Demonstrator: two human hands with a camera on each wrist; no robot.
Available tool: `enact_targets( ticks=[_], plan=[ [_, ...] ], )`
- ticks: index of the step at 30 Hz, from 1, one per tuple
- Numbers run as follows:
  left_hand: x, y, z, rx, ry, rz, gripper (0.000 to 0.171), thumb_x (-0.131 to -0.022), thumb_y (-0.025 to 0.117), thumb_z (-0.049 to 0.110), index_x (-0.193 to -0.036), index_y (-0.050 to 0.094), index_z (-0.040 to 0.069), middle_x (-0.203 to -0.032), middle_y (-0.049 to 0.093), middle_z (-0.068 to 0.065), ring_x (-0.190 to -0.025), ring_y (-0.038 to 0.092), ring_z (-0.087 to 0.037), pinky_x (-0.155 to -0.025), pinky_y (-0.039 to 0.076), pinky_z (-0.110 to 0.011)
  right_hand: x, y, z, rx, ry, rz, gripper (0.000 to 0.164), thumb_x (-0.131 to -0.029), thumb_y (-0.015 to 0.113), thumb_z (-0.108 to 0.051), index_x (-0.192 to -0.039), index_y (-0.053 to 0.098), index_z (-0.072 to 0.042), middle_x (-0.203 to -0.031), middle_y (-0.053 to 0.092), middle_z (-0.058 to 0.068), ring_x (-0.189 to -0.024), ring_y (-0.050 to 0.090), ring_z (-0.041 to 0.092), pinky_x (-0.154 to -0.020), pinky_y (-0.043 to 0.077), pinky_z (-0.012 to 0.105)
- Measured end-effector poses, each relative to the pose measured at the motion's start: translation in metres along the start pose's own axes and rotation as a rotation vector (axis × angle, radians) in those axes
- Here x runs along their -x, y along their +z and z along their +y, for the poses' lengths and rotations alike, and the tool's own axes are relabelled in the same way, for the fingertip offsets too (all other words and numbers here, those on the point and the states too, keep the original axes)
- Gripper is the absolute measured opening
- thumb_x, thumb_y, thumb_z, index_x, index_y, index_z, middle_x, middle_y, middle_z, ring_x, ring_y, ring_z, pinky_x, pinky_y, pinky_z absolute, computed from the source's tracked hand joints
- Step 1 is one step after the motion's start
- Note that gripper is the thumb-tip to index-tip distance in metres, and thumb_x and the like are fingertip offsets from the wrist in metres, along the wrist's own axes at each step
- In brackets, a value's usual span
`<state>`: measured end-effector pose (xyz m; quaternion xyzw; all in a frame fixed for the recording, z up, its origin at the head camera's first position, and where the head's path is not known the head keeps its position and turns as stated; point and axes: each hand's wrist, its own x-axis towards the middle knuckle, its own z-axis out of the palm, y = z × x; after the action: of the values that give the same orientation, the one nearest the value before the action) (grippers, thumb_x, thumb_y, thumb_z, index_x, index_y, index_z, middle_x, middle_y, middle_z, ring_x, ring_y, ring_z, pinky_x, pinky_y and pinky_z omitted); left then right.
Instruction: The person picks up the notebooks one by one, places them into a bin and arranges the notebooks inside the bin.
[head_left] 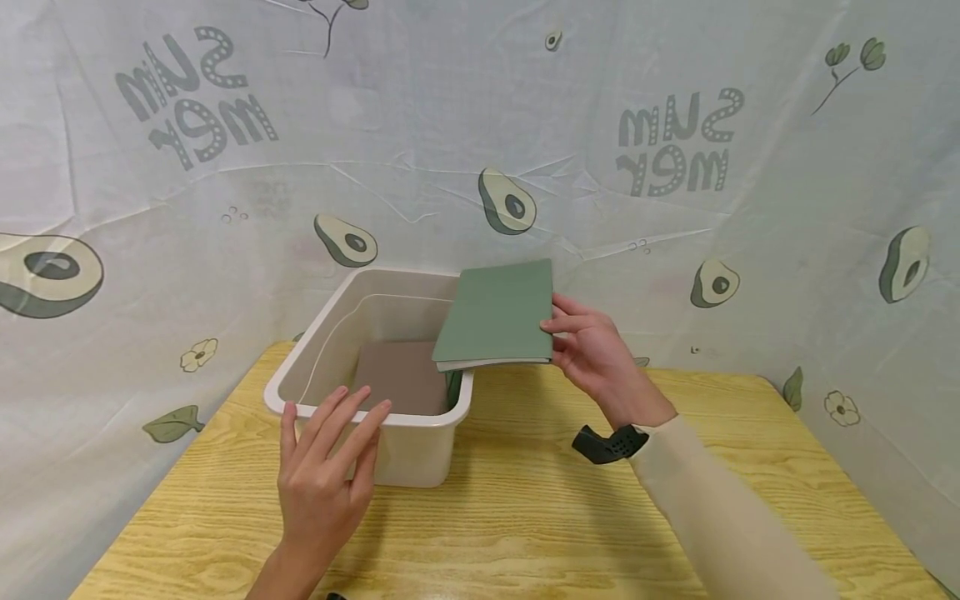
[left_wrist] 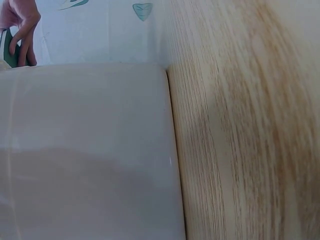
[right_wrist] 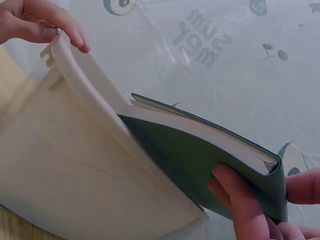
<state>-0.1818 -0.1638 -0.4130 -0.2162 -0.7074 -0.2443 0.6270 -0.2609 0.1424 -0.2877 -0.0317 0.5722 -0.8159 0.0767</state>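
A green soft-cover notebook (head_left: 498, 315) hangs tilted over the right rim of a white plastic bin (head_left: 416, 454). My right hand (head_left: 596, 354) holds it by the spine edge, thumb on top and fingers beneath. From the right wrist view, the fingers (right_wrist: 240, 200) press the lower cover, and the cream page block shows between the covers. My left hand (head_left: 322, 483) grips the bin's near rim, its fingers hooked over the edge and the thumb outside. Inside the bin lies a flat brown-mauve item (head_left: 401, 379), with a strip of something dark green against the right wall.
The bin stands on a wood-grain table (head_left: 540, 533), close to a pale cloth backdrop (head_left: 465, 100) printed with avocados and lettering. A black band (head_left: 611, 444) circles my right wrist. The bin's outer wall (left_wrist: 85, 150) fills much of the left wrist view.
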Motion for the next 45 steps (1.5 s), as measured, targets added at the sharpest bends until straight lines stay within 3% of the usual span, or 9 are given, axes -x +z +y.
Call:
enact_targets(
  ticks=[10,16,24,32,40,45],
  plan=[
    [0.0,0.0,0.0,0.005,-0.006,-0.005,0.028,-0.109,0.059,0.026,-0.111,0.084,0.013,-0.115,0.08,-0.016,-0.112,0.071,-0.04,-0.128,0.029,-0.061,-0.007,0.038,0.007,0.002,0.012,-0.052,0.075,-0.104,0.046,0.008,-0.171,0.019,-0.012,-0.178,0.024,0.004,-0.114,0.062,0.025,-0.082,0.063,0.027],
    [0.0,-0.001,0.0,0.004,-0.008,-0.007,0.028,-0.109,0.059,0.026,-0.112,0.084,0.013,-0.116,0.08,-0.015,-0.112,0.071,-0.039,-0.128,0.029,-0.061,-0.016,0.066,0.017,0.019,0.038,-0.057,0.071,-0.102,0.049,0.008,-0.168,0.029,-0.011,-0.171,0.039,0.008,-0.109,0.065,0.027,-0.078,0.063,0.028],
    [0.0,-0.002,0.0,0.004,-0.007,-0.008,0.028,-0.109,0.059,0.025,-0.112,0.084,0.013,-0.117,0.08,-0.015,-0.113,0.071,-0.039,-0.127,0.029,-0.061,-0.031,0.104,0.036,0.081,0.082,-0.047,0.062,-0.1,0.053,0.007,-0.16,0.047,-0.009,-0.149,0.062,0.016,-0.094,0.071,0.023,-0.073,0.062,0.028],
    [0.0,-0.001,-0.001,0.004,-0.003,-0.009,0.028,-0.109,0.059,0.025,-0.113,0.084,0.013,-0.118,0.08,-0.015,-0.113,0.072,-0.04,-0.128,0.029,-0.061,-0.037,0.13,0.046,0.188,0.091,-0.018,0.059,-0.098,0.055,0.007,-0.155,0.053,-0.008,-0.136,0.066,0.016,-0.091,0.068,0.024,-0.065,0.057,0.026],
    [0.001,-0.002,-0.002,-0.007,-0.004,-0.026,0.029,-0.109,0.058,0.026,-0.115,0.083,0.014,-0.12,0.079,-0.015,-0.114,0.071,-0.04,-0.128,0.028,-0.061,-0.036,0.143,0.056,0.173,0.104,0.005,0.066,-0.097,0.058,0.008,-0.16,0.046,-0.009,-0.14,0.064,0.018,-0.1,0.073,0.029,-0.062,0.062,0.028],
    [0.002,-0.002,-0.002,-0.009,0.0,-0.029,0.029,-0.109,0.058,0.026,-0.115,0.083,0.014,-0.119,0.079,-0.015,-0.114,0.071,-0.04,-0.128,0.028,-0.062,-0.037,0.142,0.059,0.177,0.103,0.02,0.076,-0.096,0.058,0.01,-0.165,0.038,-0.015,-0.148,0.056,0.023,-0.096,0.071,0.028,-0.057,0.058,0.026]
  ],
)
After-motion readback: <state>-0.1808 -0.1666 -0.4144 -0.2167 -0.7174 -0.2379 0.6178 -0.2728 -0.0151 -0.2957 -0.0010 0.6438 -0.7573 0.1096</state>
